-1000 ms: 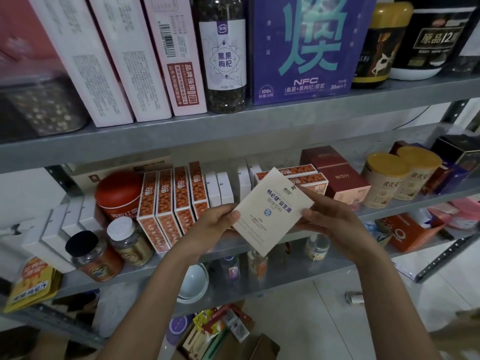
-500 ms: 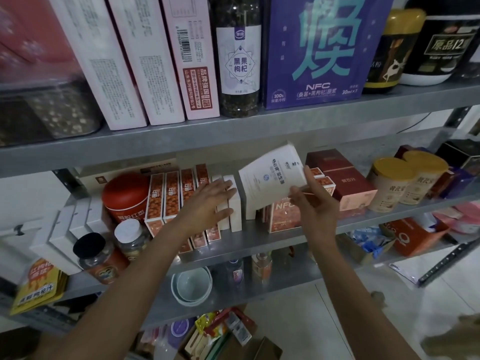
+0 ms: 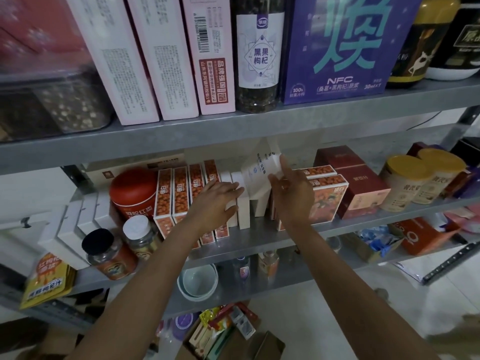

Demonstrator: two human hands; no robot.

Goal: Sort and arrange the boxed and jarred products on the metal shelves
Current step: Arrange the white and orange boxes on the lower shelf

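A flat white box with blue print (image 3: pixel 259 172) stands tilted in a gap on the middle metal shelf (image 3: pixel 259 237), among upright white boxes (image 3: pixel 242 206). My right hand (image 3: pixel 291 193) holds it by its right edge, index finger stretched up along the side. My left hand (image 3: pixel 218 201) lies flat with straight fingers against the white boxes and the orange-patterned boxes (image 3: pixel 181 198) to the left of the gap.
A red tin (image 3: pixel 132 193) and two jars (image 3: pixel 111 253) stand left. Orange and maroon boxes (image 3: pixel 361 185) and yellow-lidded tubs (image 3: pixel 405 183) stand right. The upper shelf (image 3: pixel 233 131) carries tall pink boxes, a bottle and a purple box. Bowls (image 3: pixel 198 281) sit below.
The white box went from both hands in front of the shelf into the gap on the middle shelf. My left hand let go and now presses the neighbouring boxes.
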